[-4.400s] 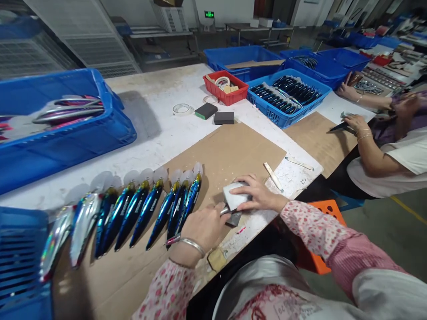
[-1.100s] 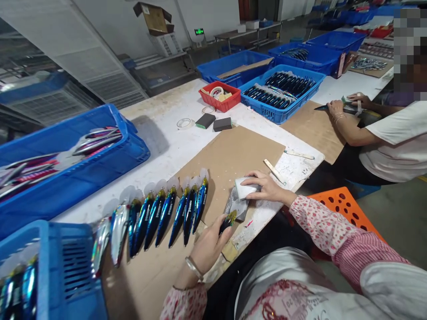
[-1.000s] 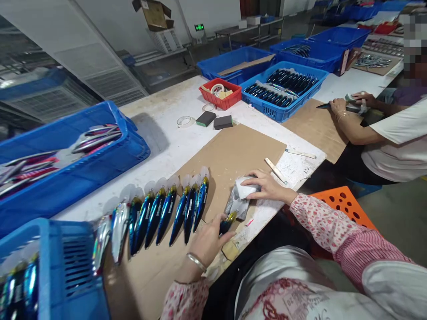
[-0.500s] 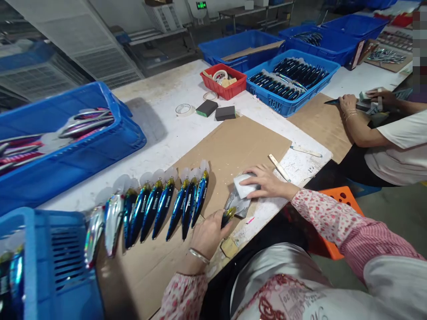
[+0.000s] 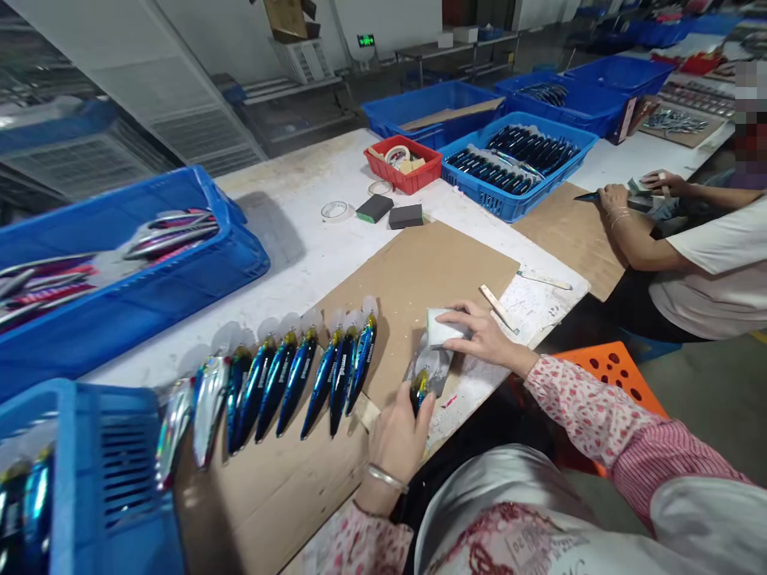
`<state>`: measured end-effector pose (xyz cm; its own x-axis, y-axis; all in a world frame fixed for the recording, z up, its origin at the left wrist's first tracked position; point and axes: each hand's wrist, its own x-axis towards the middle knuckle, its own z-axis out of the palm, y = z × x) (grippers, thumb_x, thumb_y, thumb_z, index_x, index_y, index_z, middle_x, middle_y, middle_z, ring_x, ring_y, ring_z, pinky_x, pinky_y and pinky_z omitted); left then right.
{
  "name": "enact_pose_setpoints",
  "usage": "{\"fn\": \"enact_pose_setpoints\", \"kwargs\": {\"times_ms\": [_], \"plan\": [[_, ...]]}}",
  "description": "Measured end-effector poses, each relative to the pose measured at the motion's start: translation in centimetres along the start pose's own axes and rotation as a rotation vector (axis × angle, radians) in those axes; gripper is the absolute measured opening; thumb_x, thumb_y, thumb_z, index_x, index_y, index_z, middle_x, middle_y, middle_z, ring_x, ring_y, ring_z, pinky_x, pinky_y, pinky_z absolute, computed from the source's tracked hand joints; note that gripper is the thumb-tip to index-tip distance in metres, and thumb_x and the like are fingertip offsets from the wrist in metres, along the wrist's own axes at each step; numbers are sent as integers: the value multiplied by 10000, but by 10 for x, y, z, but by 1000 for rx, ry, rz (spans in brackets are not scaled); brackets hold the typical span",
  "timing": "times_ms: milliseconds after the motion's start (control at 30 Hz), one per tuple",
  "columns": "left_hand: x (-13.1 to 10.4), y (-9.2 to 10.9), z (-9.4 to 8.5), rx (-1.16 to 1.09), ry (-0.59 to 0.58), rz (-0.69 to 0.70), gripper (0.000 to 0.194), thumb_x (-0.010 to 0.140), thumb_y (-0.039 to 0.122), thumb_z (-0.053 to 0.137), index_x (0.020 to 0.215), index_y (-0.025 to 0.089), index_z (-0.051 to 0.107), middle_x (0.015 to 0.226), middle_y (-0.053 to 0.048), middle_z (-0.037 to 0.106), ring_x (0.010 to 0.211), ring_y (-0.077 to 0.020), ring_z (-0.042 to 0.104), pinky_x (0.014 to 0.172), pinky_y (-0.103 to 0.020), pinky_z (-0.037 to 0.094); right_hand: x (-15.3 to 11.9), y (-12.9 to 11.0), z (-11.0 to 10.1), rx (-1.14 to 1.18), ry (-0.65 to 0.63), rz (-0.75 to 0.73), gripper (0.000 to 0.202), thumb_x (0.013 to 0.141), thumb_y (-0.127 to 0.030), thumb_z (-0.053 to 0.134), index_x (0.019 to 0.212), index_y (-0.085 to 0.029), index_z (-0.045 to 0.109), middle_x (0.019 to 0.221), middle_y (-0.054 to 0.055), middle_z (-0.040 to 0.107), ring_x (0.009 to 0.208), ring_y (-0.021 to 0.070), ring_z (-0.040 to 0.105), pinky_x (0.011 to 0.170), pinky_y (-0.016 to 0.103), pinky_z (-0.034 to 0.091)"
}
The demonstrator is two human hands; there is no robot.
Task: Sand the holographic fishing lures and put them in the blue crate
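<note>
Head cam, only view I've got: my left hand [image 5: 399, 431] is clamped on a glossy blue fish-shaped lure with a yellow nose [image 5: 421, 387], fingers wrapped over most of the body so just the front end pokes out. Its clear bill sits over a flat dark grey pad [image 5: 444, 385] near the table's front edge. My right hand [image 5: 479, 335] has thumb and fingers pinched round a white rectangular block [image 5: 442, 329], just past that bill on the far side. Can't tell if the block's touching it, tbh.

Off to the left there's a slanted row of shiny blue lures with clear bills [image 5: 291, 387], noses pointing far, plus a couple of silvery lures [image 5: 209, 411] at the left end. They're on a brown cardboard sheet [image 5: 443, 259]. Farther back: two dark foam-looking blocks [image 5: 375, 209], then a small red plastic bin [image 5: 413, 182] and a blue plastic crate [image 5: 509, 209] full of dark lures. Far right, a co-worker's hand [image 5: 614, 200] is on another dark lure [image 5: 587, 196].
</note>
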<state>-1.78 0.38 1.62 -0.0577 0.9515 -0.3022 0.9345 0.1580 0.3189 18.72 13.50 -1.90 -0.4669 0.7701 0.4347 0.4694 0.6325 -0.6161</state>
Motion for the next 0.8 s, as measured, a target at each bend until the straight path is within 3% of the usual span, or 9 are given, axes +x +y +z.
{"fn": "enact_pose_setpoints", "kwargs": {"times_ms": [133, 267, 467, 633, 800], "plan": [[3, 12, 9, 122, -34, -46, 479, 959, 458, 299, 1246, 115, 472, 938, -159, 723, 865, -307, 698, 674, -357, 463, -19, -15, 11, -162, -17, 40, 404, 854, -516, 640, 1154, -246, 662, 1177, 106, 562, 1072, 271, 513, 927, 438, 420], [3, 12, 12, 150, -43, -19, 467, 964, 458, 281, 1234, 125, 465, 905, -141, 728, 828, -298, 705, 650, -347, 459, -35, -29, 13, -129, -58, 8, 428, 853, -530, 634, 1174, -247, 647, 1199, 107, 543, 1072, 260, 500, 902, 412, 421], [2, 13, 10, 164, -53, -36, 472, 965, 461, 267, 1242, 127, 454, 920, -146, 730, 865, -290, 707, 663, -331, 463, -28, -25, 9, -276, -48, 34, 426, 861, -550, 608, 1164, -255, 660, 1201, 110, 549, 1052, 272, 484, 893, 420, 383], [1, 12, 8, 141, -78, -19, 483, 964, 465, 253, 1251, 130, 449, 931, -152, 727, 855, -284, 706, 655, -326, 451, -34, -30, 7, -199, -117, -42, 448, 857, -571, 601, 1178, -262, 648, 1245, 109, 525, 1081, 266, 476, 904, 407, 387], [3, 9, 12, 113, -60, -23, 459, 961, 472, 265, 1232, 153, 455, 972, -142, 719, 869, -263, 704, 656, -307, 445, -29, -32, 6, -329, -62, 24, 423, 858, -555, 606, 1145, -251, 671, 1212, 123, 544, 1050, 284, 481, 899, 438, 380]]}}
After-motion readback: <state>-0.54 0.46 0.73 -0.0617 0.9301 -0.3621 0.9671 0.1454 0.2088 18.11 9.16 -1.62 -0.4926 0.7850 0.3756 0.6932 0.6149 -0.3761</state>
